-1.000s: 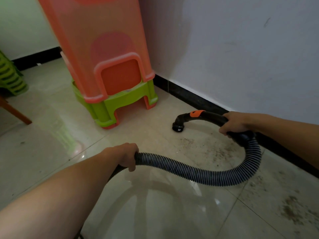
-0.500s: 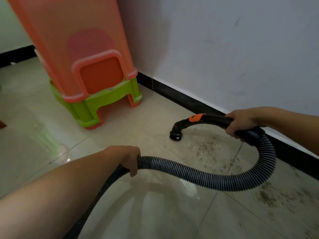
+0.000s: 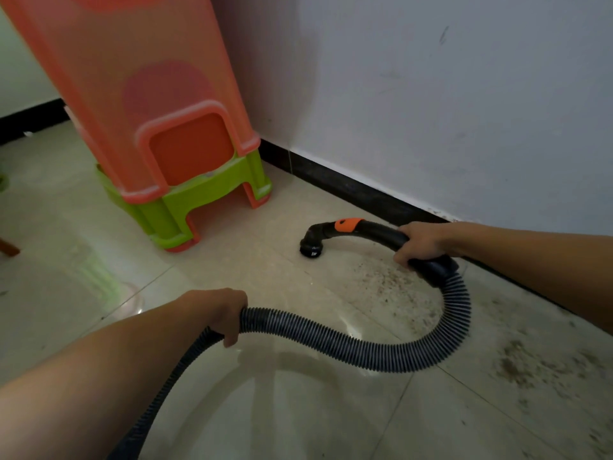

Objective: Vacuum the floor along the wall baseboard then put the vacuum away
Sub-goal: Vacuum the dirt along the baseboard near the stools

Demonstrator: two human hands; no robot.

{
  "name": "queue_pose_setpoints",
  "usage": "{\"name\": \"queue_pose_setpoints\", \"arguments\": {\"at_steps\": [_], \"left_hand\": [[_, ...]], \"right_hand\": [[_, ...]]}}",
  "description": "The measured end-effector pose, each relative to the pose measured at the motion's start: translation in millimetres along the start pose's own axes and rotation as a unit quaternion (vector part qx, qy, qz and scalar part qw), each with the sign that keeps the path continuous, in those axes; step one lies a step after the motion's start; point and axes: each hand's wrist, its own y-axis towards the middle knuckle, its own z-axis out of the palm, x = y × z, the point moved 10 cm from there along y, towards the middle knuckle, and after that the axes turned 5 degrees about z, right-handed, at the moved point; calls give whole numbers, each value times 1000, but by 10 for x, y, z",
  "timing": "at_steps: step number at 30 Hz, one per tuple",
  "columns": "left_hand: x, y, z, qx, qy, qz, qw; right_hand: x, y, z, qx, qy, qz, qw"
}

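Vacuum hose (image 3: 348, 340), one ribbed grey-black loop, runs from the bottom left of the frame across the centre and curls up at right into a black handle (image 3: 374, 232). One stack of stools fills the upper left: an orange stool (image 3: 132, 94) nested over a green stool (image 3: 199, 200), with orange feet showing beneath the green. Both hands grip: the left hand (image 3: 222, 313) curls round the hose at centre, the right hand (image 3: 421, 242) round the handle, near the baseboard (image 3: 348, 187). The nozzle (image 3: 310, 249) points down at the floor (image 3: 298, 410); I cannot tell if it touches. Dirt (image 3: 514, 366) speckles the tiles at right.
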Motion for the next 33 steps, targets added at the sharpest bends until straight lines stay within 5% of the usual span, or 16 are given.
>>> {"name": "queue_pose_setpoints", "arguments": {"at_steps": [3,9,15,21,33], "left_hand": [[-61,5,15,4,-6,8,1000],[-376,46,8,7,-25,48,999],[-503,46,-33,8,-1,58,998],[-413,-10,-205,-27,-25,41,999],[-682,152,-409,-57,-39,70,995]], "right_hand": [[39,-25,146,63,-25,-10,998],[-88,-175,-148,25,-84,-6,996],[-60,-333,180,109,-103,-6,989],[-111,-228,-370,-117,-185,43,975],[-196,-231,-732,-209,-287,143,924]]}}
